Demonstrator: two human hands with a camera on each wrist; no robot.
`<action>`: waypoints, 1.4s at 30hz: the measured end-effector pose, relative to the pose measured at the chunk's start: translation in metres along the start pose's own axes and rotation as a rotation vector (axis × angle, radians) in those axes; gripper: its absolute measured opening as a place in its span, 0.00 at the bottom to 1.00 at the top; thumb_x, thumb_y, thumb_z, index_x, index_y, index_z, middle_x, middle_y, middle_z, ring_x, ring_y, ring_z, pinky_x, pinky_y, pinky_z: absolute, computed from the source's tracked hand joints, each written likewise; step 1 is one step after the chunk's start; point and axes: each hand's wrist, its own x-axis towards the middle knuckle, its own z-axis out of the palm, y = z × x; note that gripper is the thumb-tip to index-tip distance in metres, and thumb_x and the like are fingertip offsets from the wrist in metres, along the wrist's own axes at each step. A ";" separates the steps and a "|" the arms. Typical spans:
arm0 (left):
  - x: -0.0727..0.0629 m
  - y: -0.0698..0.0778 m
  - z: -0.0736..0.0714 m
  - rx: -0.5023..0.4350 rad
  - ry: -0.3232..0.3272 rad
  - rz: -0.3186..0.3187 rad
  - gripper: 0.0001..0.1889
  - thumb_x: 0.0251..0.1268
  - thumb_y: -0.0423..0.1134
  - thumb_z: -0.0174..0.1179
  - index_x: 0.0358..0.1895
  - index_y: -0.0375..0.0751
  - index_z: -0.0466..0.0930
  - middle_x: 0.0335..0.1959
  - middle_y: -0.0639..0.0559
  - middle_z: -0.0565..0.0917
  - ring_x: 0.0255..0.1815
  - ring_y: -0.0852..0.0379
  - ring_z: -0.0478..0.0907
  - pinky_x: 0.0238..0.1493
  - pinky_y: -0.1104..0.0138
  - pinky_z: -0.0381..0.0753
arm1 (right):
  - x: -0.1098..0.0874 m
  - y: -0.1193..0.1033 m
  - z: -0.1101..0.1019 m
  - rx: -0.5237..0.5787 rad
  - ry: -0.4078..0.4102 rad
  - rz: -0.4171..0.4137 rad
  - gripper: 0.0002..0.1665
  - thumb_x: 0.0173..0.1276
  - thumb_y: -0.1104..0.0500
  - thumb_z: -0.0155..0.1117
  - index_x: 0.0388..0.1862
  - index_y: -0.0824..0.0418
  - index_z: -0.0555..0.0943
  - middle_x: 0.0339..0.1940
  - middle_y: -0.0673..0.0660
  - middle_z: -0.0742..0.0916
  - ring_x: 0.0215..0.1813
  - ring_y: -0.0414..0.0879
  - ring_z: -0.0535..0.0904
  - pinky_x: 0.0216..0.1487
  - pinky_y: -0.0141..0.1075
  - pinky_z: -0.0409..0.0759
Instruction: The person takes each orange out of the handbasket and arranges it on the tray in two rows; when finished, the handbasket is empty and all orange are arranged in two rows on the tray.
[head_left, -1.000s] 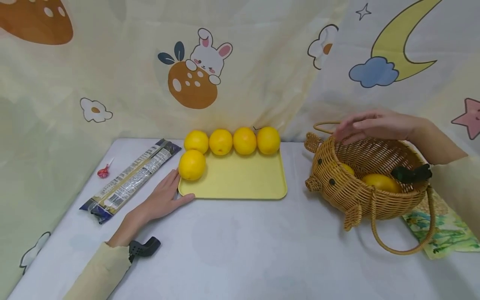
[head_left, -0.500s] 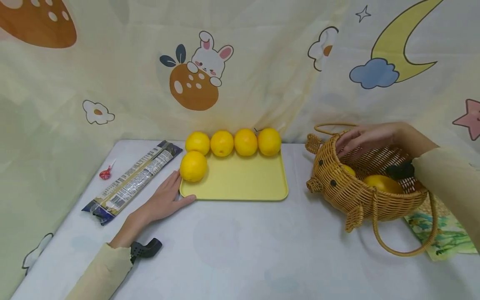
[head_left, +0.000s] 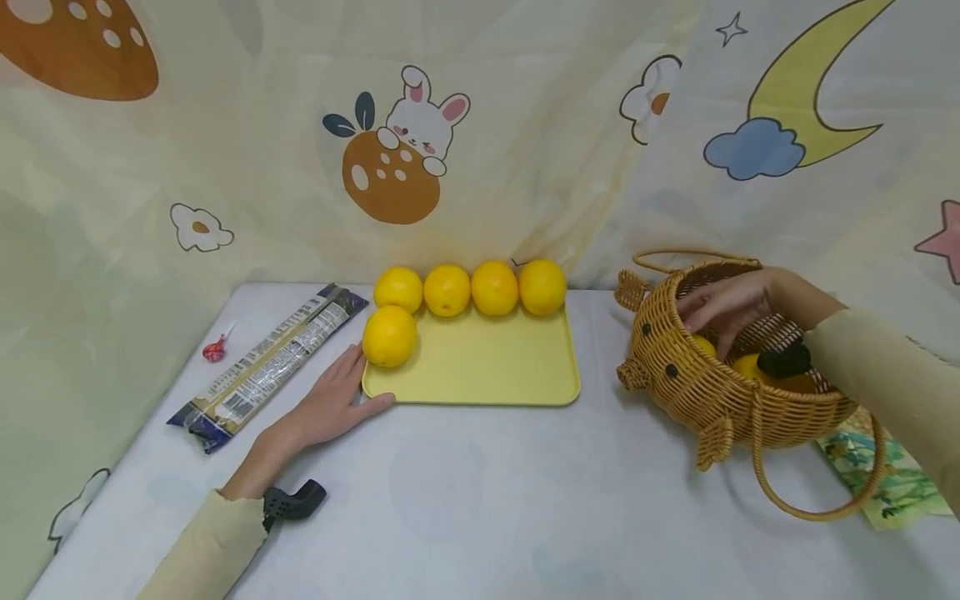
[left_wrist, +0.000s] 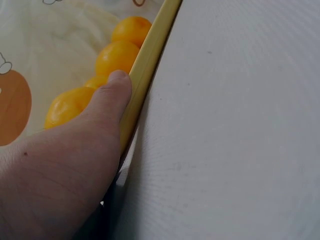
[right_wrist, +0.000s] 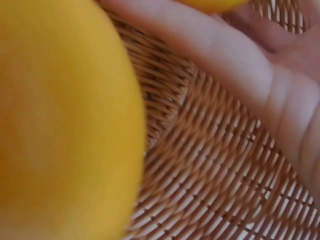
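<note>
My left hand rests at the front left corner of a yellow tray. Its fingers lie along the left side and the thumb touches the front rim. On the tray, several oranges line the back, and one orange sits at the left near my fingers. My right hand reaches into a pig-shaped wicker basket. Fingers and thumb spread about an orange, with the fingertips hidden. Another orange lies close to the right wrist camera, inside the basket.
Left of the tray lies a long blue and gold packet, with a red lollipop beyond it. A green patterned packet lies partly under the basket at the right. The basket's handle hangs towards the front. A printed cloth stands behind.
My right hand has come down from above the basket's opening into it, to the orange near the pig's face. The left hand stays at the tray corner.
</note>
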 end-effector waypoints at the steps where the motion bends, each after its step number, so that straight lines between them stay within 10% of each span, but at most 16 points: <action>1: 0.000 0.000 0.000 0.000 -0.005 -0.003 0.55 0.62 0.73 0.47 0.78 0.38 0.37 0.80 0.39 0.36 0.81 0.39 0.34 0.78 0.41 0.40 | 0.001 0.000 -0.001 0.000 -0.007 0.003 0.42 0.78 0.58 0.46 0.79 0.65 0.37 0.73 0.58 0.69 0.68 0.54 0.72 0.62 0.60 0.75; 11: 0.000 0.004 -0.004 -0.009 -0.011 0.001 0.54 0.63 0.72 0.48 0.78 0.37 0.36 0.80 0.39 0.35 0.81 0.39 0.33 0.78 0.42 0.39 | 0.005 0.005 -0.010 -0.006 -0.020 0.020 0.37 0.77 0.59 0.47 0.78 0.63 0.45 0.67 0.54 0.74 0.65 0.54 0.76 0.60 0.55 0.80; 19: 0.002 0.003 -0.002 -0.013 -0.008 0.001 0.54 0.63 0.72 0.48 0.78 0.38 0.37 0.80 0.39 0.36 0.81 0.39 0.34 0.78 0.41 0.40 | 0.012 0.001 -0.009 -0.046 -0.059 0.057 0.49 0.77 0.59 0.46 0.76 0.66 0.24 0.72 0.63 0.66 0.64 0.56 0.75 0.58 0.53 0.81; 42: 0.001 0.002 -0.002 -0.004 -0.015 0.001 0.54 0.62 0.72 0.48 0.78 0.39 0.37 0.80 0.39 0.36 0.81 0.39 0.34 0.78 0.41 0.40 | 0.009 -0.001 -0.011 -0.048 -0.024 0.086 0.44 0.77 0.57 0.48 0.78 0.67 0.35 0.66 0.60 0.73 0.63 0.57 0.77 0.58 0.54 0.81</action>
